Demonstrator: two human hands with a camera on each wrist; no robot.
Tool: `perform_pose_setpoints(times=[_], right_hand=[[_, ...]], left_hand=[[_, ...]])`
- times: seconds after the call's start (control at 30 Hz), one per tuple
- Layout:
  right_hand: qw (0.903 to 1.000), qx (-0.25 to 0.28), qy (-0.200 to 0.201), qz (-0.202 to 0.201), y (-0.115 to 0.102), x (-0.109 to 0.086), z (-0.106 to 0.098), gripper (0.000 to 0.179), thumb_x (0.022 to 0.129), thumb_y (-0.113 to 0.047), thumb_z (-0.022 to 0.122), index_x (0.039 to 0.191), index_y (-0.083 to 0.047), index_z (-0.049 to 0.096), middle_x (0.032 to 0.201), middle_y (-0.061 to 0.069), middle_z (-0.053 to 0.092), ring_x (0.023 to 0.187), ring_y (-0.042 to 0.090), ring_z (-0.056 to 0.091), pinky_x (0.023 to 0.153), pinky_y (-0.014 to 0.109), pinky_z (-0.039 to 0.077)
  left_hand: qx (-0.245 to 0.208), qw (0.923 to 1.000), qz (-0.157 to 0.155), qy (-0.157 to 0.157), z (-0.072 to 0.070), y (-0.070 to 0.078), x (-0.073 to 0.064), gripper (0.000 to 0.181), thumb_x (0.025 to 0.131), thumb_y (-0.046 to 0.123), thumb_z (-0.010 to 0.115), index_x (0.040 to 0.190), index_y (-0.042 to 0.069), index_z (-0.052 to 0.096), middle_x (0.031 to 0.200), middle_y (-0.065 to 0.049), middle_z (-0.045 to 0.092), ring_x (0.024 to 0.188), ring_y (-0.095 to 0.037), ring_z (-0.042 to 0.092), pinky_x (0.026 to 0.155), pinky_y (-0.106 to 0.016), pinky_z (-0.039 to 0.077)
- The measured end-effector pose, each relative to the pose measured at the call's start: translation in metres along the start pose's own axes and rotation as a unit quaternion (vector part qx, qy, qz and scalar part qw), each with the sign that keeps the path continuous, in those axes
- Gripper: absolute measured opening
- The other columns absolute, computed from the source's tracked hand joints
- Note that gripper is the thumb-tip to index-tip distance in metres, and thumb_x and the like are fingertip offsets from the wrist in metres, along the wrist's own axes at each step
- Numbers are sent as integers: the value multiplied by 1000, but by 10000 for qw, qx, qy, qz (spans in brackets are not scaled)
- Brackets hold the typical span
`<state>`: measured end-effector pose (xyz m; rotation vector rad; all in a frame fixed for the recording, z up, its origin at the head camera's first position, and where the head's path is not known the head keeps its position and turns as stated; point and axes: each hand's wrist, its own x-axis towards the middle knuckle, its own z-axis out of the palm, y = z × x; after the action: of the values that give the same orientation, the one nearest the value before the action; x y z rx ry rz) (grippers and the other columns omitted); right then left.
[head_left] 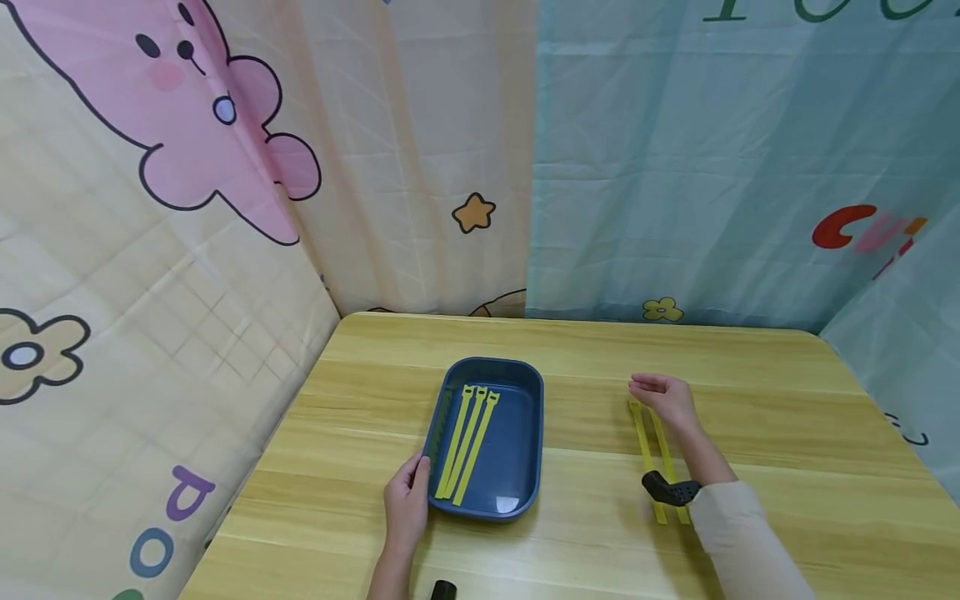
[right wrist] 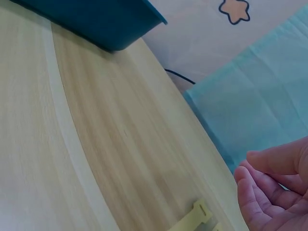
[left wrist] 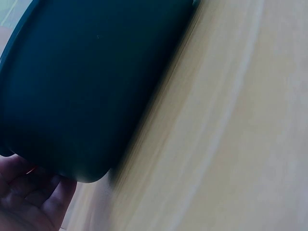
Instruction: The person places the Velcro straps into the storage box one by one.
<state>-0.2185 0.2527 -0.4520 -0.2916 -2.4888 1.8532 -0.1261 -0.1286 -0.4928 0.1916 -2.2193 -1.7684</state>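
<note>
A dark blue rectangular tray rests on the table with three yellow cable ties lying side by side along its left half. My left hand grips the tray's left side near the front corner, thumb at the rim; in the left wrist view its fingers curl against the outer wall. Two more yellow cable ties lie on the table to the right. Over their far ends hovers my right hand, fingers loosely bent and holding nothing. The slotted head of one cable tie shows beside it in the right wrist view.
The wooden table ends at printed curtains along the back and sides. A black wrist strap piece sits below my right wrist, over the ties. Another black piece shows at the bottom edge.
</note>
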Motion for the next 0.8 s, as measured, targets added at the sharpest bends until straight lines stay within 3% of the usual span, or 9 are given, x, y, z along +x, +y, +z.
perform_pose_setpoints(times=[0.17,0.4,0.8], right_hand=[[9998,-204,72,55,6,2,-5,38,91,-5,57,123,13,49,113,23,58,83,0,57,82,26,47],[9973,-690,231,21,15,4,-10,35,89,-4,58,118,15,53,109,24,61,90,16,61,78,27,49],[9948,-980,258,-72,26,5,-12,33,86,0,61,114,17,54,103,26,62,85,18,61,64,18,46]], left_hand=[[48,10000,22,36,1,0,1,32,94,13,52,115,-10,59,111,-20,61,101,-24,55,79,-22,45],[88,9999,78,91,1,0,1,31,94,12,53,114,-10,60,110,-20,62,99,-24,56,78,-22,45],[124,9999,72,81,1,-1,0,31,94,12,52,114,-12,59,110,-22,61,99,-27,56,78,-22,45]])
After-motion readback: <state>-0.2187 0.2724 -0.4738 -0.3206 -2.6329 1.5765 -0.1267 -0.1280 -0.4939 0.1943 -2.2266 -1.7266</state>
